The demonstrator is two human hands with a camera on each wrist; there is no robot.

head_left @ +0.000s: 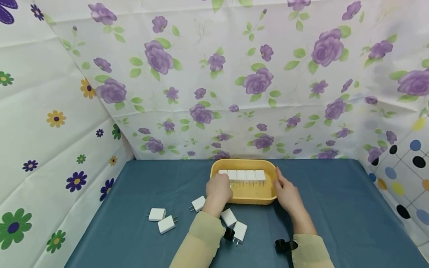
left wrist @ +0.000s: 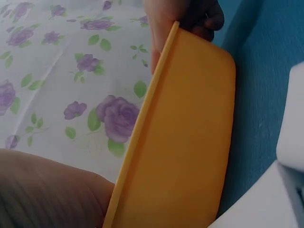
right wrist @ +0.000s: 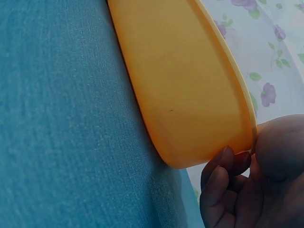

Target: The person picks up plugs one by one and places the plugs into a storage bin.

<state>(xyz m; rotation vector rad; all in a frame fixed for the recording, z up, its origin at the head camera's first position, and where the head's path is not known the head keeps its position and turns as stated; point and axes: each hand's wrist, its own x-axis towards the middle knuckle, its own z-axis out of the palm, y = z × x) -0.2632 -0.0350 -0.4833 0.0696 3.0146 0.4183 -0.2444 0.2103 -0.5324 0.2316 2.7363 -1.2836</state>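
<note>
My right hand (head_left: 287, 192) grips the right end of a yellow plastic tray (head_left: 254, 200), fingers and thumb at its rim (right wrist: 240, 85). Inside it stands a row of white plug chargers (head_left: 241, 175), side by side with their prongs toward me. My left hand (head_left: 219, 189) reaches over the near rim at the left end of that row. Its curled fingers are at the leftmost charger (head_left: 222, 172), which the hand partly covers; the fingertips are hidden. In the left wrist view, the tray's outer wall (left wrist: 185, 128) hides most of this hand's work.
On the blue tablecloth (head_left: 134, 186), two chargers (head_left: 157, 214) lie together at the left. Another charger (head_left: 198, 203) lies beside my left wrist, and two more (head_left: 240, 231) lie near that forearm. A flowered cloth (head_left: 201, 93) hangs behind the table's far edge.
</note>
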